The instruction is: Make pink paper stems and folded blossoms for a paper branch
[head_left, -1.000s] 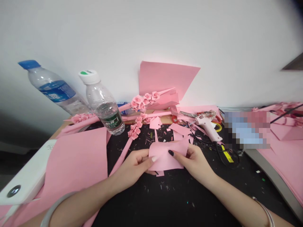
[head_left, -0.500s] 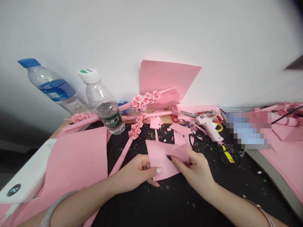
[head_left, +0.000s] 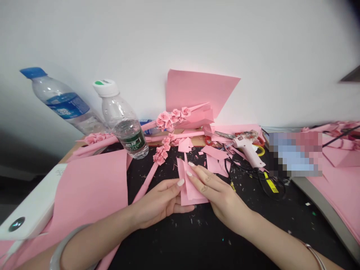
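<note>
1. Pink craft-paper piece (head_left: 194,194) is held above the black tabletop (head_left: 197,243), between both hands, with a flap folded over on its right part.
2. The left hand (head_left: 163,205) pinches the paper's left edge, thumb on top, other fingers underneath, one fingertip showing below the lower edge.
3. The right hand (head_left: 225,195) lies palm down over the flap, fingers extended side by side, covering much of it; its thumb is hidden, so I cannot tell whether it grips from below.
4. Just beyond the paper, pink paper scraps (head_left: 215,153) clutter the tabletop.
5. A rolled-paper stem with folded roses (head_left: 160,155) slants close to the left hand, its lower end passing behind the left forearm.
6. Farther left, a white-capped water bottle (head_left: 123,125) blocks part of another flowered stem, near a tilted blue-capped bottle (head_left: 67,107).
7. A large pink sheet (head_left: 95,180) lies beside a white device with a round display (head_left: 30,210).
8. Beyond the right hand, a pale-pink glue gun (head_left: 249,150) trails a black cable with a yellow tag (head_left: 270,183); a pixelated patch hides the object right of it.
9. Behind, another pink sheet (head_left: 199,90) leans against the wall (head_left: 180,33).
</note>
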`<state>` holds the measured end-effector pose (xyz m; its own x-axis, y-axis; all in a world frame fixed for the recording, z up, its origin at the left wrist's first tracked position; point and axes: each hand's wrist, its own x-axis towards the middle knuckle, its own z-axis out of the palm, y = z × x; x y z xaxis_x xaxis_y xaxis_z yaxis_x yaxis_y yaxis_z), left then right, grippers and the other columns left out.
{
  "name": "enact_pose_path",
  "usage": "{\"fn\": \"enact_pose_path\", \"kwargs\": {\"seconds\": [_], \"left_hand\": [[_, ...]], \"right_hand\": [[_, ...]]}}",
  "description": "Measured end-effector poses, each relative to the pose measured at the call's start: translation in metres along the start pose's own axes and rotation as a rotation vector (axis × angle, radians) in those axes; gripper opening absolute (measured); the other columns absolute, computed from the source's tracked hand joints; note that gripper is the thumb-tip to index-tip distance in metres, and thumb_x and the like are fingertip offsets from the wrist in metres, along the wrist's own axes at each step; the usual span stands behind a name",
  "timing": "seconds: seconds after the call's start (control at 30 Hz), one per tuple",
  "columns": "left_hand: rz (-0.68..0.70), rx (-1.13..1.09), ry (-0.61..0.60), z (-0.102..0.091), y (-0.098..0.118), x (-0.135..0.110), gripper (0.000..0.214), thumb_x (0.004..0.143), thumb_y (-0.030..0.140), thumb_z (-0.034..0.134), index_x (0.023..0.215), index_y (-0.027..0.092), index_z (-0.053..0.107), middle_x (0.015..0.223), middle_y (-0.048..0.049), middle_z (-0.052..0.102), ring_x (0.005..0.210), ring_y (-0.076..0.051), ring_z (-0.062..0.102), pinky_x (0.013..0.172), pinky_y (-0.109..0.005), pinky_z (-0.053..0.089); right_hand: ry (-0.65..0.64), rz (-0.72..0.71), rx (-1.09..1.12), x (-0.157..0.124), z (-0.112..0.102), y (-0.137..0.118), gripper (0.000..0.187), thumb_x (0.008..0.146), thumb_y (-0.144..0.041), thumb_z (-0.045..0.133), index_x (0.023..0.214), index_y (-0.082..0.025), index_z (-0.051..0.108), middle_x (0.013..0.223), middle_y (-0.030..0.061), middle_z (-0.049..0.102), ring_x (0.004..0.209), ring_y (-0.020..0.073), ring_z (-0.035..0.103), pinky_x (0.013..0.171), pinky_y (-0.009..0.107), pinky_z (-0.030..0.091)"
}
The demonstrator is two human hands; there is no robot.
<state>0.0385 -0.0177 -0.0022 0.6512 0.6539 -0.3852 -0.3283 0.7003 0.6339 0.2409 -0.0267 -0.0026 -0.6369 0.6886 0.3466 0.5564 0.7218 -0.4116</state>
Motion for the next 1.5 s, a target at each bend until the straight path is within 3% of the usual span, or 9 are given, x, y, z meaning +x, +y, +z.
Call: {"fn": "enact_pose_path", "kwargs": {"seconds": [0.2, 0.43, 0.57, 0.63, 0.7, 0.83, 1.07, 1.23, 1.5], "left_hand": [[-0.001, 0.037, -0.052, 0.000, -0.001, 0.000, 0.020, 0.088, 0.026, 0.053, 0.103, 0.018, 0.064, 0.100, -0.0064, 0.068, 0.097, -0.014, 0.061, 0.086, -0.030, 0.048], [0.017, 0.130, -0.083, -0.004, -0.004, 0.000, 0.022, 0.087, 0.020, 0.054, 0.108, 0.017, 0.061, 0.106, -0.0072, 0.066, 0.100, -0.016, 0.061, 0.089, -0.032, 0.048], [0.017, 0.260, -0.053, -0.003, -0.002, 0.001, 0.029, 0.086, 0.021, 0.055, 0.115, 0.019, 0.055, 0.116, -0.0085, 0.061, 0.106, -0.020, 0.058, 0.086, -0.034, 0.051], [0.006, 0.335, -0.048, -0.001, -0.001, 0.001, 0.033, 0.086, 0.023, 0.054, 0.119, 0.022, 0.050, 0.118, -0.0090, 0.060, 0.102, -0.022, 0.061, 0.077, -0.030, 0.054], [-0.018, 0.389, -0.066, 0.000, -0.001, 0.000, 0.034, 0.087, 0.026, 0.051, 0.121, 0.023, 0.046, 0.114, -0.0101, 0.061, 0.093, -0.022, 0.066, 0.065, -0.025, 0.055], [-0.014, 0.437, -0.125, 0.001, -0.004, -0.001, 0.031, 0.089, 0.029, 0.046, 0.120, 0.023, 0.042, 0.100, -0.0091, 0.064, 0.075, -0.022, 0.070, 0.050, -0.018, 0.051], [0.077, 0.523, 0.046, 0.002, -0.003, 0.002, 0.022, 0.087, 0.031, 0.051, 0.100, 0.015, 0.057, 0.070, -0.0024, 0.067, 0.064, -0.017, 0.070, 0.051, -0.016, 0.049], [0.064, 0.553, 0.123, 0.003, 0.001, 0.002, 0.026, 0.085, 0.035, 0.052, 0.095, 0.013, 0.062, 0.078, -0.0052, 0.070, 0.071, -0.018, 0.070, 0.058, -0.019, 0.051], [0.083, 0.520, 0.085, 0.000, -0.002, 0.000, 0.027, 0.078, 0.028, 0.064, 0.102, 0.015, 0.063, 0.091, -0.0062, 0.071, 0.085, -0.019, 0.068, 0.067, -0.021, 0.051]], "right_hand": [[-0.052, -0.079, -0.021, 0.004, -0.003, -0.006, 0.060, 0.083, 0.002, 0.032, 0.140, -0.017, 0.030, 0.144, 0.0063, 0.034, 0.135, 0.0219, 0.022, 0.107, 0.043, 0.035], [-0.130, -0.089, 0.192, 0.001, -0.009, -0.008, 0.071, 0.074, -0.005, 0.041, 0.143, -0.010, 0.023, 0.149, 0.0095, 0.022, 0.137, 0.0256, 0.015, 0.110, 0.048, 0.024], [0.049, 0.137, 0.398, -0.002, -0.010, -0.003, 0.053, 0.084, -0.016, 0.044, 0.137, -0.016, 0.037, 0.141, 0.0111, 0.039, 0.129, 0.0244, 0.037, 0.104, 0.041, 0.036], [0.169, 0.324, 0.439, 0.000, -0.010, -0.001, 0.039, 0.086, -0.020, 0.045, 0.125, -0.018, 0.050, 0.122, 0.0110, 0.058, 0.109, 0.0225, 0.056, 0.089, 0.035, 0.048], [0.161, 0.480, 0.469, 0.003, -0.011, 0.000, 0.023, 0.086, -0.021, 0.047, 0.104, -0.017, 0.061, 0.091, 0.0068, 0.067, 0.080, 0.0181, 0.063, 0.068, 0.027, 0.051], [-0.029, 0.558, 0.633, 0.011, -0.013, 0.001, 0.022, 0.085, -0.027, 0.051, 0.072, -0.015, 0.062, 0.062, -0.0009, 0.057, 0.057, 0.0111, 0.051, 0.051, 0.021, 0.040], [-0.115, 0.709, 0.977, 0.008, -0.011, 0.012, 0.029, 0.082, -0.041, 0.056, 0.071, -0.013, 0.057, 0.042, -0.0086, 0.039, 0.035, 0.0039, 0.029, 0.036, 0.017, 0.022], [-0.087, 0.754, 0.959, 0.010, -0.010, 0.012, 0.028, 0.079, -0.039, 0.060, 0.067, -0.014, 0.056, 0.041, -0.0063, 0.046, 0.034, 0.0038, 0.032, 0.036, 0.018, 0.020], [0.089, 0.773, 0.837, 0.013, -0.010, 0.001, 0.027, 0.076, -0.033, 0.060, 0.058, -0.015, 0.052, 0.044, -0.0068, 0.042, 0.039, 0.0050, 0.033, 0.040, 0.020, 0.024]]}}
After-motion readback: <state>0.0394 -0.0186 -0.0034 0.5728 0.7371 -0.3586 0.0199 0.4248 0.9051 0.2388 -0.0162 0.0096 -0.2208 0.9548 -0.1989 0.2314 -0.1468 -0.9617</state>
